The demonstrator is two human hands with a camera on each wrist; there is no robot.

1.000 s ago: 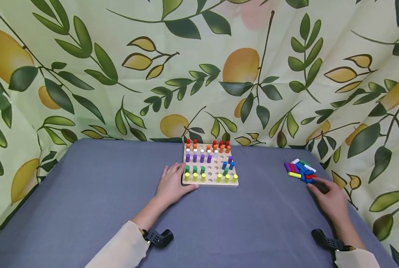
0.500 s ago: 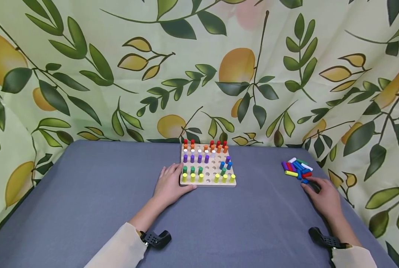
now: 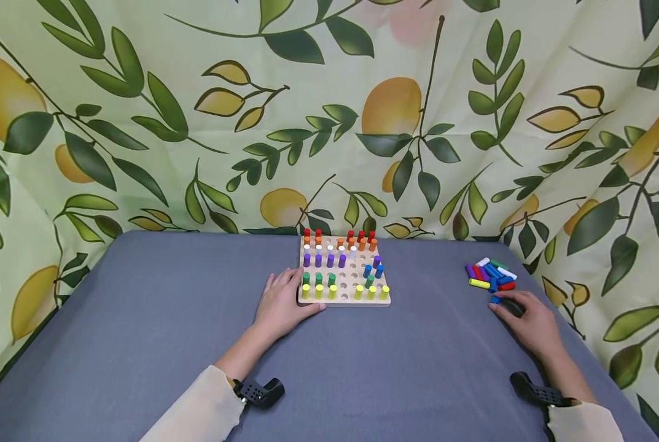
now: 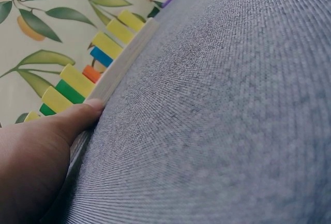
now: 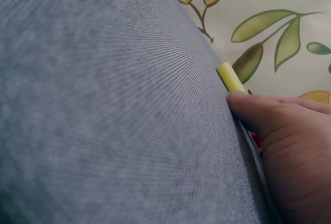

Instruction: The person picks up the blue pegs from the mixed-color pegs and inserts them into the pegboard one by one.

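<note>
A wooden pegboard [image 3: 362,301] with rows of coloured pegs stands at the back middle of the table. My left hand [image 3: 281,302] grips its near left corner, fingers along the left side and thumb on the front edge. In the left wrist view the thumb [image 4: 85,115] presses that edge below the yellow pegs. My right hand [image 3: 532,322] pinches a blue peg [image 3: 495,300] between thumb and fingertips, just in front of a pile of loose pegs [image 3: 493,270]. In the right wrist view the hand [image 5: 295,136] hides the blue peg, and a yellow peg [image 5: 230,78] shows beyond the thumb.
The grey-blue cloth [image 3: 406,368] covers the table. A leaf-and-fruit patterned curtain [image 3: 329,123] hangs behind it and along the right side, close to my right hand. Each wrist wears a black camera; one is the left camera [image 3: 260,393].
My right hand has drawn the blue peg a little toward me and to the left, away from the pile. The left hand keeps its place on the pegboard. The head view has shifted slightly.
</note>
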